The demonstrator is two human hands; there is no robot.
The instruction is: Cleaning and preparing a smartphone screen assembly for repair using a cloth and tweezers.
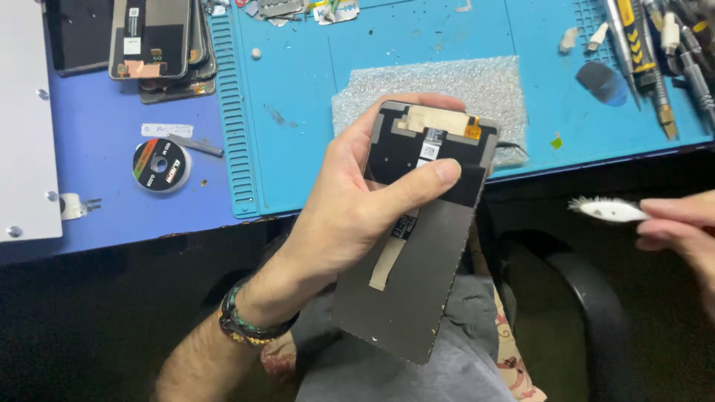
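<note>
Head view shows the left hand (350, 201) clamped on a phone screen panel (417, 246), back side up, thumb across the dark upper part and fingertips curled over the top edge, held tilted above the lap just off the blue mat (298, 97). The right hand (681, 223) pinches a small white brush (607, 210), well apart from the panel. I'd judge it wise to keep the thumb off the orange flex (472, 128) and brush lightly outward, away from the bubble wrap (447, 85) behind
</note>
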